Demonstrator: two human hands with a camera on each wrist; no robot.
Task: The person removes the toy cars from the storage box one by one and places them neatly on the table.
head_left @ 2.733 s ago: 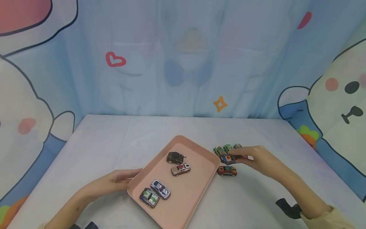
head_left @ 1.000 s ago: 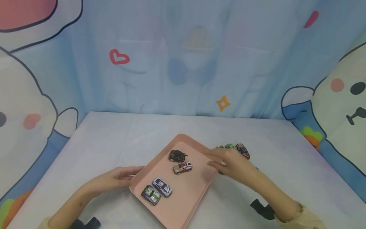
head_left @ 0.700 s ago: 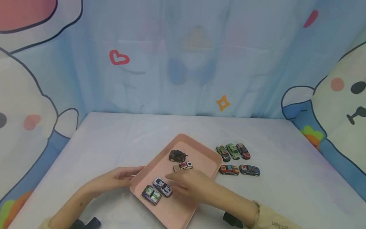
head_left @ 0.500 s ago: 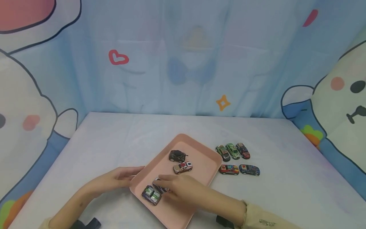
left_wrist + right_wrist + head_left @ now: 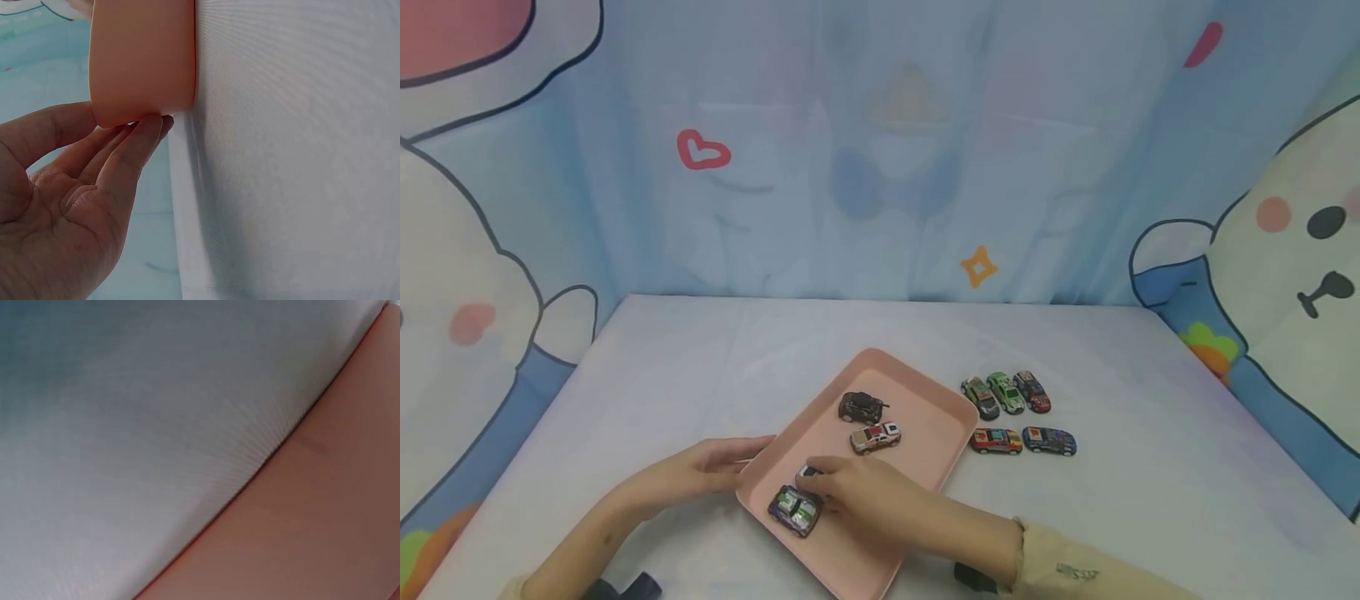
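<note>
In the head view my right hand [image 5: 876, 496] reaches into the pink tray [image 5: 917, 442] and pinches a white-and-blue toy car [image 5: 807, 473], which its fingers mostly hide. Just left of that car lies a green-and-silver toy car [image 5: 794, 510]. Farther back in the tray are a black toy car [image 5: 861, 407] and a white-and-red toy car [image 5: 876, 437]. My left hand [image 5: 703, 468] is at the tray's left corner; the left wrist view shows its extended fingers touching the tray's outer wall [image 5: 144, 62]. In the right wrist view only the tray side [image 5: 312, 506] and white cloth appear.
To the right of the tray, three toy cars stand side by side, the middle one a green toy car [image 5: 1005, 392]. In front of them are a red toy car [image 5: 996, 441] and a dark blue toy car [image 5: 1049, 441]. A printed curtain [image 5: 775, 167] hangs behind the table.
My right hand has left the cars on the table, where it set the dark blue toy car down, and moved left into the tray onto the white-and-blue toy car. The left hand stays put.
</note>
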